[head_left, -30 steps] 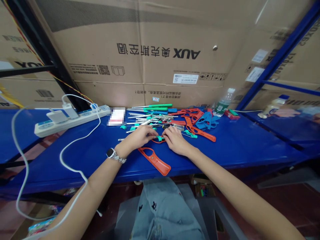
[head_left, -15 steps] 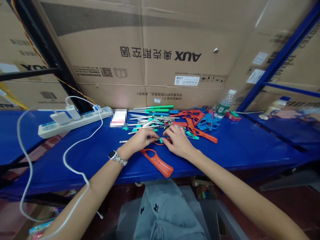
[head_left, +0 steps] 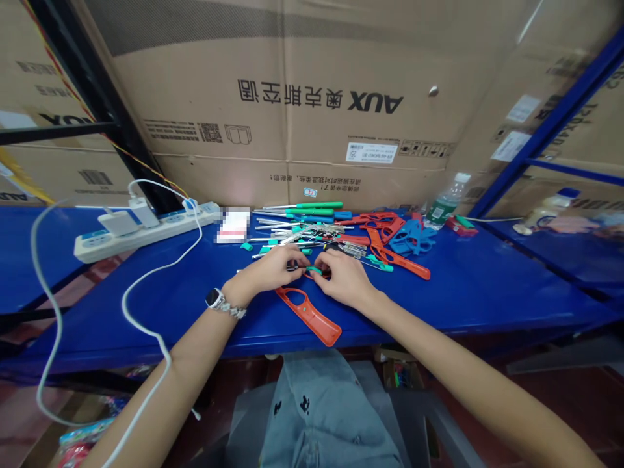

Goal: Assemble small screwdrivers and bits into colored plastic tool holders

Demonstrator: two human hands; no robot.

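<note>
My left hand (head_left: 277,268), a watch on its wrist, is closed with fingertips at an orange plastic rim and a dark, shiny bit. My right hand (head_left: 344,276) pinches a small green plastic piece (head_left: 314,270) against that orange part, which is mostly hidden by the fingers. Just in front of both hands lies an orange lighter handle half (head_left: 314,320), hollow side up, with an oval hole at one end. Behind the hands is a pile of metal lighter tubes (head_left: 275,224) with green ends. Several orange handle halves (head_left: 400,260) and blue handle halves (head_left: 414,237) lie to the right.
A white power strip (head_left: 146,232) with plugged chargers sits at left, its white cable (head_left: 127,305) looping over my left forearm. Green-handled screwdrivers (head_left: 314,211) lie at the back. A water bottle (head_left: 446,203) stands back right, before a large carton (head_left: 302,58).
The green piece between my fingertips has turned to lie flatter. My right fingers have curled in and shifted slightly left. The handle half in front stays on the table.
</note>
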